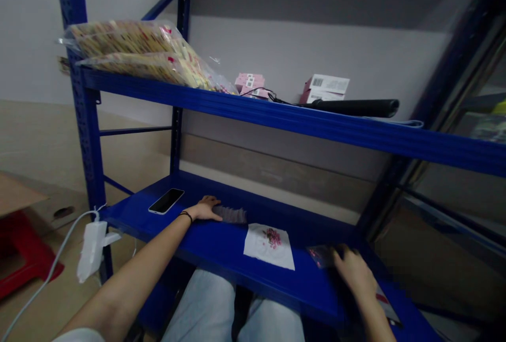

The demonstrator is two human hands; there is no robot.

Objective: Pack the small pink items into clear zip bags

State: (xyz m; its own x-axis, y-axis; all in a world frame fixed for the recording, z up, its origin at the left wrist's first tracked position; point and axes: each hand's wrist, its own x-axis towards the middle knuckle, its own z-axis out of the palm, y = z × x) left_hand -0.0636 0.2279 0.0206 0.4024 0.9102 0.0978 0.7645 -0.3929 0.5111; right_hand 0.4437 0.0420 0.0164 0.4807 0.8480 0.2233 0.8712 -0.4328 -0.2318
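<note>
- Faces a blue lower shelf [213,239].
- Has a white sheet [269,253] with a pink cluster between both hands.
- Bends right hand [356,272], blurred; cannot tell pinching fingers from touching ones.
- Rests left hand [204,209], thumb and fingers apart.
- Touches with it a greyish stack [234,215] on the shelf, probably light and slippery, best held by both edges.
- Has a pink-flecked clear packet [321,256] at right fingertips; likely thin, slick, best pinched at a corner.
</note>
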